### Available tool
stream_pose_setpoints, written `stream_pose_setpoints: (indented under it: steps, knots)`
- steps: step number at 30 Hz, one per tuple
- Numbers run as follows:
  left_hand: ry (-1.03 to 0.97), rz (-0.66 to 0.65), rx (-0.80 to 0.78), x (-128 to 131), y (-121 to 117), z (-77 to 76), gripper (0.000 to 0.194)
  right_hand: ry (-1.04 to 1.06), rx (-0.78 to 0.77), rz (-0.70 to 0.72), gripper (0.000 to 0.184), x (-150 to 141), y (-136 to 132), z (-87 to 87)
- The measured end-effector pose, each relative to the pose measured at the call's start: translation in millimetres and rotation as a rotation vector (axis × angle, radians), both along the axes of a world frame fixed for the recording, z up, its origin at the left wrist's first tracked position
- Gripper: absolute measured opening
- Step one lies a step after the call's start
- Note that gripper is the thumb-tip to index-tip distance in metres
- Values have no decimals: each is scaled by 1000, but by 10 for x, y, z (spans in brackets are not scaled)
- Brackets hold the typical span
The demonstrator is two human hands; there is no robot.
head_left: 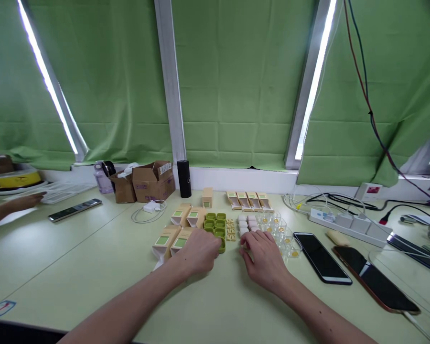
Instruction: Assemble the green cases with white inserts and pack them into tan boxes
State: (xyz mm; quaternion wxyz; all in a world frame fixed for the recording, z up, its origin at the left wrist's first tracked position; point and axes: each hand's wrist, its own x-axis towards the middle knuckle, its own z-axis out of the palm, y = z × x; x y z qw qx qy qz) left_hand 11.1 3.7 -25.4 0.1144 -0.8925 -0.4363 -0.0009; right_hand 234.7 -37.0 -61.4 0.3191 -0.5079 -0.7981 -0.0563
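Observation:
My left hand (202, 249) is closed at the near end of a block of small green square containers (220, 232). Its fingers are on the nearest one. Kraft cartons with green labels (165, 239) stand left of it and behind it. My right hand (265, 258) rests with bent fingers and a gap between thumb and index finger, at the near end of two rows of whitish-pink pieces (252, 223). Whether its fingertips touch a piece is hidden. Small yellow squares (230, 229) lie between the hands. Clear cups with yellow spots (280, 229) stand beyond my right hand.
More open cartons (249, 201) line the back. Two phones (321, 258) and a power strip (351, 223) with cables are at right. A black cylinder (184, 179), cardboard boxes (154, 181) and another phone (75, 210) are at left. Another person's hand (25, 202) reaches in far left.

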Motion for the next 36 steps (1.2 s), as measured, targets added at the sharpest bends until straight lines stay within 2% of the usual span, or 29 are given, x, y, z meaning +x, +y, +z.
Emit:
stream_pose_setpoints:
  steps: [4, 9, 16, 24, 29, 33, 36]
  knots:
    - [31, -14, 10, 19, 5, -50, 9, -1, 7, 20, 16, -10, -5, -23]
    - [64, -36, 20, 74, -86, -18, 12, 28, 29, 77, 28, -22, -20, -25]
    - [-24, -123, 81, 160, -228, 15, 18, 109, 29, 106, 43, -25, -33, -10]
    - [-183, -317, 250, 129, -197, -148, 16, 157, 75, 132, 44, -15, 10, -44]
    - [-402, -366, 366, 85, -124, -192, 13, 327, 93, 166, 41, -6, 5, -39]
    - [-562, -359, 419, 42, -44, -188, 33, 494, 43, 233, 42, 0, -12, 0]
    - [-585, -365, 448, 42, -6, -157, 36, 547, 46, 267, 45, 1, -16, 18]
